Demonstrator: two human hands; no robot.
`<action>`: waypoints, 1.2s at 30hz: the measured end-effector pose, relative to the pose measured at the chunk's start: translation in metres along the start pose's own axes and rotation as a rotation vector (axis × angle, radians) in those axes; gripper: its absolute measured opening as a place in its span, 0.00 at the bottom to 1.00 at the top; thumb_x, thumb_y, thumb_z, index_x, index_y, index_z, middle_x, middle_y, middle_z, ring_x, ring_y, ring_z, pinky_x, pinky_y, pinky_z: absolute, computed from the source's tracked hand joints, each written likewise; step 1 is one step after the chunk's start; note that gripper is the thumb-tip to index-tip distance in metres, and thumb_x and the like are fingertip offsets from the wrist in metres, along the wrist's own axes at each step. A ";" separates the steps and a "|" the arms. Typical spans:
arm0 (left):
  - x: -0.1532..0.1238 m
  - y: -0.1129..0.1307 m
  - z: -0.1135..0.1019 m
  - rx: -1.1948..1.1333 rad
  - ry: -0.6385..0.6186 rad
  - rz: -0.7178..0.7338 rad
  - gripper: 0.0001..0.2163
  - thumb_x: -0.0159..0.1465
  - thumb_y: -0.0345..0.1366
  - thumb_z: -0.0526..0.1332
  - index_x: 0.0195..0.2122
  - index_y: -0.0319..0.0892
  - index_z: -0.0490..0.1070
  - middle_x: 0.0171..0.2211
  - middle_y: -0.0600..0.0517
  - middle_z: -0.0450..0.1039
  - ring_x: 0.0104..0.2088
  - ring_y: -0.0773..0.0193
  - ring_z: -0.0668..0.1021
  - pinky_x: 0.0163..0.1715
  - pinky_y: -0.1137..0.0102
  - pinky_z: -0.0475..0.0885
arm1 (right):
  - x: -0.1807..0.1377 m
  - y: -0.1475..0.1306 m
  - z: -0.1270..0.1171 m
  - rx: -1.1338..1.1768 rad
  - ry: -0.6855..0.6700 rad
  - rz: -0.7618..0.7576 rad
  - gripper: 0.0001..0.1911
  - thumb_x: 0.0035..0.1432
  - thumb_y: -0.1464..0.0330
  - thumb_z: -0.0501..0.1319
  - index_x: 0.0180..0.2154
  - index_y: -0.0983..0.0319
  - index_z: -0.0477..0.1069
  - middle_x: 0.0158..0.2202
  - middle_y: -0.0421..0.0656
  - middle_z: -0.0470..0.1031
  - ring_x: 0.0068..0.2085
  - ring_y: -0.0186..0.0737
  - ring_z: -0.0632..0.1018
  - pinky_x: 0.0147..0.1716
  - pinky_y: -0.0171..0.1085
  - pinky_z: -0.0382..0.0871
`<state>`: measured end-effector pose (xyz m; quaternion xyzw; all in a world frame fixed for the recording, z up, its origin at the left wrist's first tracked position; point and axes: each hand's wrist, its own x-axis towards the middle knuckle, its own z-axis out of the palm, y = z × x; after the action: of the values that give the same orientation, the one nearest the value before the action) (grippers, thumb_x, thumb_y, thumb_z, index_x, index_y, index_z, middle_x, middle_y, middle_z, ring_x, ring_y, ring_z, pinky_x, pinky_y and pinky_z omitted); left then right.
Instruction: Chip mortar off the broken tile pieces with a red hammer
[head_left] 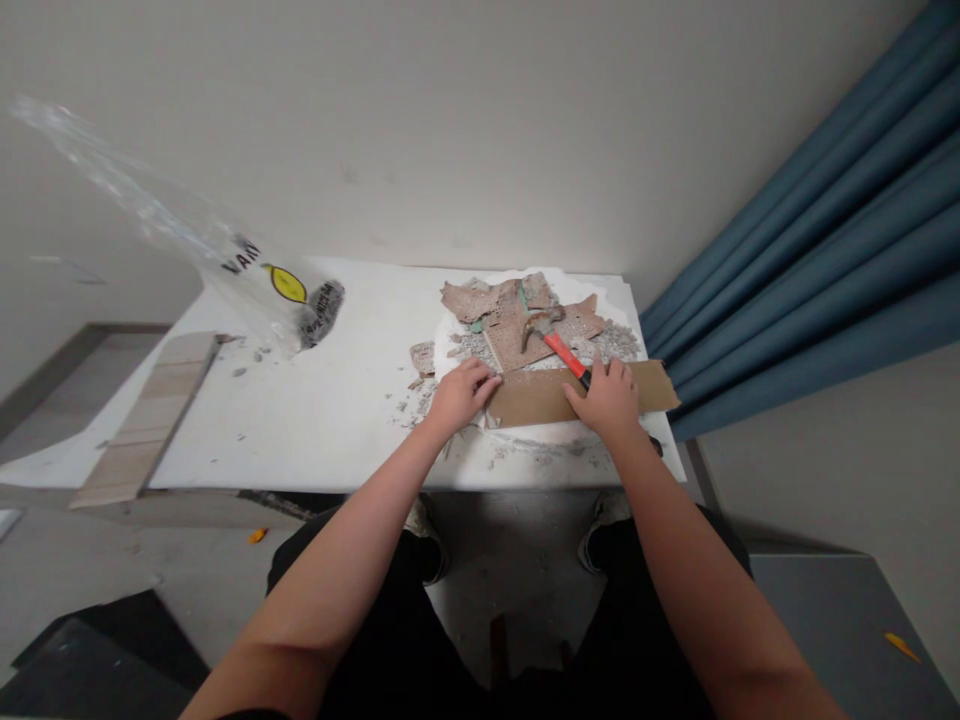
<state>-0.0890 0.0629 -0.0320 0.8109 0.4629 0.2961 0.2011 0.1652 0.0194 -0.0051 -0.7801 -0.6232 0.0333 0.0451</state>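
A brown cardboard strip (pixel 536 396) lies across the near edge of a pile of broken tile pieces (pixel 510 322) and grey rubble. My left hand (pixel 459 392) rests on the strip's left end, fingers stretched along its edge. My right hand (pixel 609 398) lies flat on the strip's right part, fingers spread. A hammer (pixel 553 338) with a red handle lies on the tile pieces. Its handle runs under my right hand, and a dark end shows past my wrist. I cannot see the fingers wrapped around it.
All this sits on a white board (pixel 322 400) against a pale wall. A clear plastic bag (pixel 247 270) with a yellow print stands at the left. Wooden planks (pixel 150 415) lie along the board's left edge. A blue curtain (pixel 825 230) hangs at the right. My knees and shoes are below.
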 end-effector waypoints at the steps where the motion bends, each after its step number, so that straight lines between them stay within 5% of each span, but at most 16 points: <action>1: 0.000 0.000 0.000 0.002 -0.002 0.000 0.14 0.70 0.43 0.55 0.30 0.43 0.72 0.35 0.49 0.72 0.36 0.61 0.75 0.39 0.66 0.70 | 0.000 -0.001 0.001 -0.002 0.024 -0.027 0.38 0.64 0.51 0.58 0.66 0.69 0.58 0.67 0.64 0.57 0.66 0.67 0.59 0.60 0.59 0.55; 17: 0.000 0.000 0.000 0.010 -0.008 0.001 0.13 0.70 0.42 0.55 0.31 0.43 0.72 0.35 0.49 0.72 0.37 0.60 0.75 0.39 0.65 0.70 | 0.000 -0.007 0.007 0.069 0.082 -0.246 0.35 0.59 0.63 0.61 0.65 0.67 0.61 0.70 0.62 0.52 0.70 0.65 0.52 0.64 0.61 0.47; 21: 0.000 -0.001 0.001 0.017 -0.006 0.006 0.13 0.70 0.42 0.55 0.31 0.43 0.73 0.36 0.48 0.73 0.37 0.60 0.75 0.40 0.65 0.71 | 0.001 -0.009 -0.003 0.402 0.187 -0.389 0.23 0.64 0.64 0.55 0.59 0.63 0.68 0.66 0.57 0.58 0.67 0.53 0.60 0.64 0.52 0.55; 26: 0.000 0.000 0.001 0.020 -0.007 0.003 0.14 0.70 0.42 0.55 0.31 0.43 0.72 0.35 0.48 0.72 0.36 0.60 0.75 0.38 0.66 0.70 | 0.001 -0.011 -0.015 0.739 0.125 -0.415 0.18 0.68 0.62 0.50 0.52 0.59 0.71 0.63 0.53 0.64 0.63 0.48 0.67 0.57 0.49 0.67; 36: 0.000 -0.001 0.001 0.006 0.001 0.004 0.14 0.70 0.43 0.55 0.31 0.43 0.73 0.35 0.49 0.72 0.36 0.61 0.75 0.38 0.66 0.71 | 0.002 -0.009 -0.016 0.771 0.138 -0.356 0.16 0.67 0.64 0.51 0.49 0.58 0.73 0.60 0.52 0.67 0.61 0.49 0.69 0.55 0.50 0.68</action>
<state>-0.0885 0.0631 -0.0333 0.8123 0.4621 0.2957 0.1979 0.1582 0.0227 0.0123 -0.5870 -0.6854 0.2033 0.3799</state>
